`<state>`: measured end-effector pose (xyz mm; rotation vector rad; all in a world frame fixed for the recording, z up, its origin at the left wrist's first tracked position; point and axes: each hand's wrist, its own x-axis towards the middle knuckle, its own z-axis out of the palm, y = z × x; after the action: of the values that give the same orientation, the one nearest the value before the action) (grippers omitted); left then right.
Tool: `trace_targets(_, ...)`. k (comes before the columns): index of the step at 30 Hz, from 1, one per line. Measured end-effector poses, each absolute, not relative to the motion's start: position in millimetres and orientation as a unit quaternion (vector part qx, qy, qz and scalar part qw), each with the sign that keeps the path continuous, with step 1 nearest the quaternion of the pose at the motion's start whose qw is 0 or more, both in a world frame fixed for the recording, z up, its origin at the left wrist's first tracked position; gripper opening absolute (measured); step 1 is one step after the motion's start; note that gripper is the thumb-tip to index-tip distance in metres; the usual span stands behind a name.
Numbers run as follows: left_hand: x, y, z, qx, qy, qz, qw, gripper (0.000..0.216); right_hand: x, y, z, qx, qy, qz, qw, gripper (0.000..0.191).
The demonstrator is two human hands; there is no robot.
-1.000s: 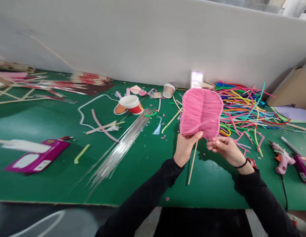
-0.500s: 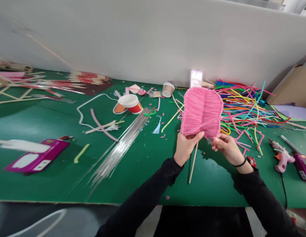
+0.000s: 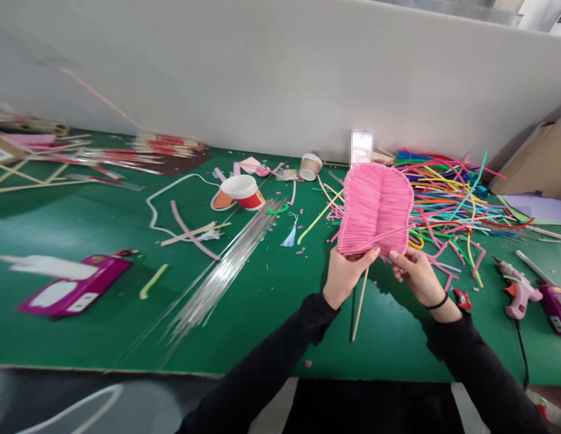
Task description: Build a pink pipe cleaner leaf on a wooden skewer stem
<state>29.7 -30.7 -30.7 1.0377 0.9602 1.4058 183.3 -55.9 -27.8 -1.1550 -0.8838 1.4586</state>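
Observation:
A pink fan-shaped panel [image 3: 376, 208], covered in rows of fuzzy pipe cleaners, is held up above the table with a thin wooden stick [image 3: 360, 304] hanging below it. My left hand [image 3: 348, 271] is closed on its lower left edge, thumb on the front face. At the lower right edge, my right hand [image 3: 416, 274] has its fingers pinched together against the panel; what they grip there is partly hidden. A loose pink pipe cleaner [image 3: 391, 234] runs diagonally across the lower front, its end sticking out past the right edge.
Colourful pipe cleaners [image 3: 461, 193] lie heaped behind on the right, near a pink glue gun [image 3: 518, 292]. To the left are clear thin rods [image 3: 221, 271], a red-and-white paper cup [image 3: 247, 191], a blue tassel [image 3: 290, 232] and a purple device [image 3: 85, 286]. A grey wall [image 3: 262, 78] stands behind.
The view has shifted slightly. The loose pipe cleaner's end now pokes beyond the panel's right edge, where before it lay within it. Both hands keep their places on the panel's lower edge.

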Motion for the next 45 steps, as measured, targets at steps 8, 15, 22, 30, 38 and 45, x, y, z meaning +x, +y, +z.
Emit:
trace_targets(8,29.5,-23.1,-36.5,0.347,0.370,0.623,0.596,0.034,186.8,-59.1,-23.1,-0.445,-0.400,0.618,0.509,0.045)
trace_targets(15,32.0,-25.6,-27.8,0.306,0.383,0.599,0.633,0.036,182.1,-60.6,-22.3,-0.488,-0.448,0.534,0.525,0.038)
trace_targets(22,31.4,-24.5,-32.1,0.315,0.369,0.586,0.649,0.035,178.8,-60.2,-31.4,-0.513,-0.466,0.462,0.554,0.038)
trace_targets(30,29.3,-27.0,-32.2,0.352,0.366,0.545,0.667,0.035,179.3,-55.9,-35.5,-0.526,-0.467,0.462,0.541,0.039)
trace_targets(38,30.3,-34.4,-24.4,0.412,0.388,0.502,0.655,0.034,176.7,-57.8,-40.9,-0.481,-0.404,0.514,0.584,0.032)
trace_targets(45,20.7,-28.7,-19.3,0.493,0.366,0.526,0.589,0.035,183.0,-55.4,-40.3,-0.471,-0.343,0.513,0.630,0.028)
